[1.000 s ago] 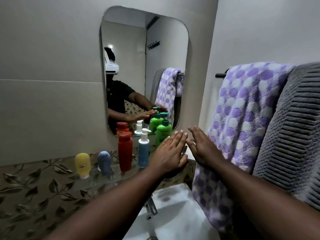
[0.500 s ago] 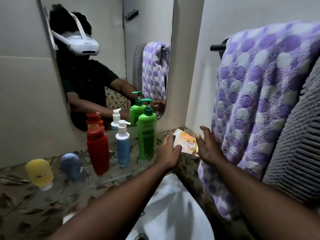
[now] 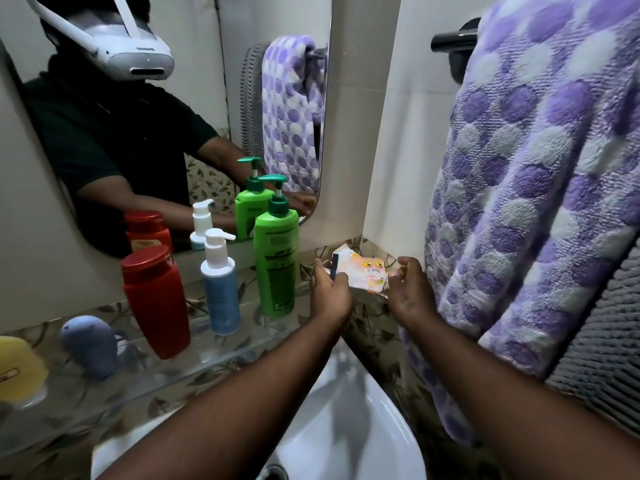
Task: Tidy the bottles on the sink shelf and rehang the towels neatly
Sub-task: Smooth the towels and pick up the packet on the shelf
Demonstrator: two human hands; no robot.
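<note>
On the glass shelf (image 3: 242, 344) stand a yellow tube (image 3: 19, 367), a blue-grey tube (image 3: 91, 344), a red bottle (image 3: 156, 299), a blue pump bottle (image 3: 220, 285) and a green pump bottle (image 3: 275, 258) in a row. At the shelf's right end lies an orange-and-white packet (image 3: 363, 271). My left hand (image 3: 329, 292) grips its left edge and my right hand (image 3: 410, 292) pinches its right edge. A purple dotted towel (image 3: 540, 188) and a grey ribbed towel (image 3: 602, 341) hang on the black rail (image 3: 453, 38) at the right.
The mirror (image 3: 173, 116) behind the shelf reflects the bottles, the towels and a person in a headset. A white sink (image 3: 346, 427) lies below my arms. Leaf-patterned tiles line the wall under the shelf. The right wall corner is close behind the packet.
The camera has moved closer and lower toward the shelf. Both hands went from hovering open near the green bottle to closing on the packet at the shelf's right end.
</note>
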